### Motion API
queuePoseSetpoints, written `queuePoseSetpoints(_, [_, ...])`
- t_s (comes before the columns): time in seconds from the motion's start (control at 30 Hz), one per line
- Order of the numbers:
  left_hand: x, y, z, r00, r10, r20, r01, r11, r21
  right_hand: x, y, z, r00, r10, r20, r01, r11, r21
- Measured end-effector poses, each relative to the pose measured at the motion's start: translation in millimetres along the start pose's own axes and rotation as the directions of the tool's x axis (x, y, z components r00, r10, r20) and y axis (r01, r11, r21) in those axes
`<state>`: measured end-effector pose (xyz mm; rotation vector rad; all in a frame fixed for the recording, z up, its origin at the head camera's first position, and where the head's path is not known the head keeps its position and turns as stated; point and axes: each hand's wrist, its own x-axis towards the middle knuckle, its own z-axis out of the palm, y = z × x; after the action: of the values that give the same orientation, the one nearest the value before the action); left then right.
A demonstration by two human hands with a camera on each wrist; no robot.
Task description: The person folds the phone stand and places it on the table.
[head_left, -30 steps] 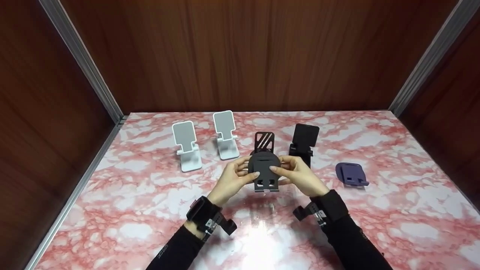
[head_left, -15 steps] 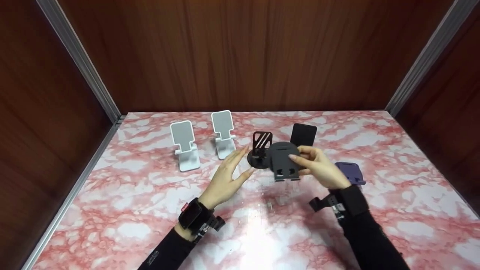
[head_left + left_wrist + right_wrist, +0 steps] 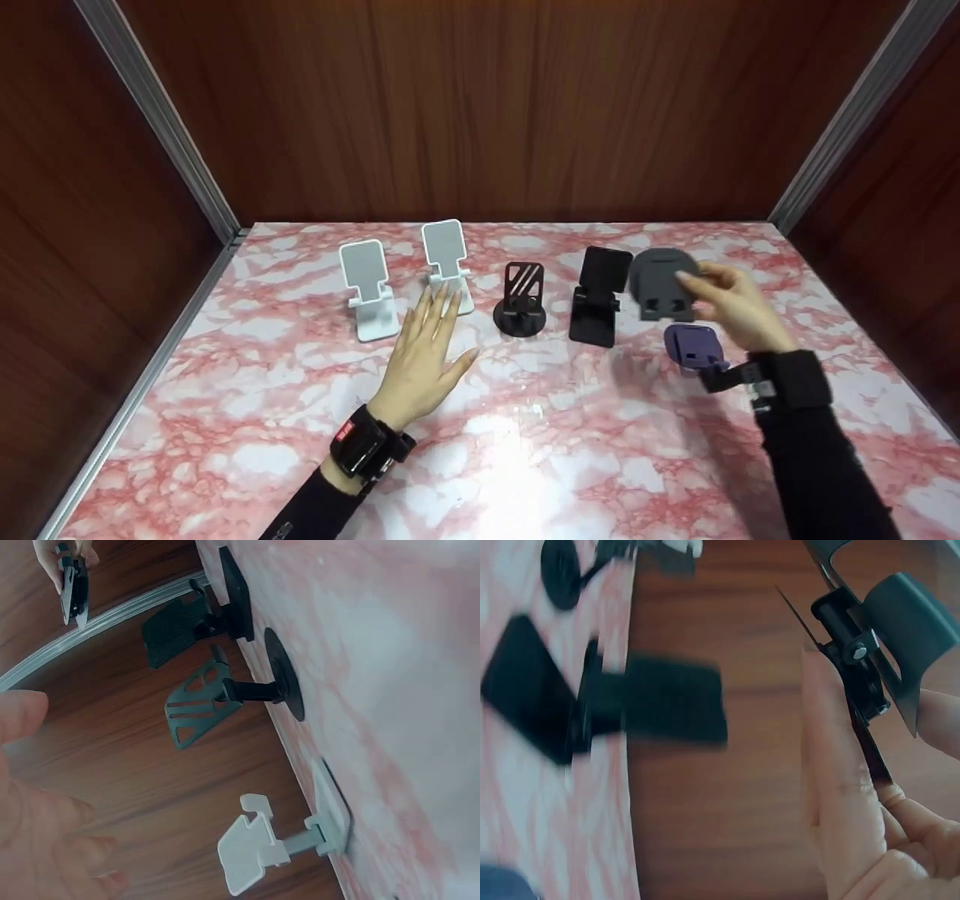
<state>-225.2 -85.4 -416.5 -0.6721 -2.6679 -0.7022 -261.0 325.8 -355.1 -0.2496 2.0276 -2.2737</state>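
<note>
In the head view my right hand (image 3: pixel 739 304) pinches a folded dark grey phone stand (image 3: pixel 664 281) above the table, just behind the purple folded stand (image 3: pixel 696 346). The right wrist view shows the grey stand's hinge (image 3: pixel 855 652) side-on, between thumb and fingers. My left hand (image 3: pixel 420 360) has its fingers straight and holds nothing; it is in front of the nearer-centre white phone stand (image 3: pixel 445 251) and covers part of its base. Right of that hand a black round-based stand (image 3: pixel 523 319) with a slotted plate stands upright, then a black rectangular stand (image 3: pixel 598 300).
Another white phone stand (image 3: pixel 365 274) stands at the left. A marbled red and white table (image 3: pixel 255 420) lies below, with a brown wood-grain panel (image 3: pixel 480 112) behind it and metal corner rails (image 3: pixel 169 127) at the sides.
My left hand has let go of the grey stand and drawn back left with straightened fingers. The right hand has carried the stand rightward and away from me, past the black stands.
</note>
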Motion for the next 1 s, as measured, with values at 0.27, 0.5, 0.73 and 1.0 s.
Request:
queuePoseSetpoints(0.27, [-11.6, -10.9, 2.6, 0.999, -0.03, 0.015, 0.029, 0.998, 0.056, 18, 4, -50, 0.989, 0.133, -0.058, -0.137, 0.987, -0.082])
queuePoseSetpoints(0.5, [-12.8, -13.2, 3.9, 0.999, -0.036, 0.012, 0.035, 0.998, 0.055, 41, 15, -64, 0.962, 0.259, -0.09, -0.274, 0.904, -0.327])
queuePoseSetpoints(0.73, [-13.2, -16.2, 5.6, 1.0, -0.029, 0.009, 0.029, 0.999, 0.039, 56, 20, -71, 0.94, 0.324, -0.11, -0.335, 0.804, -0.491])
queuePoseSetpoints(1.0, [-12.3, -16.5, 7.5, 0.999, -0.028, 0.021, 0.027, 0.998, 0.049, 64, 26, -77, 0.911, 0.381, -0.157, -0.402, 0.738, -0.543])
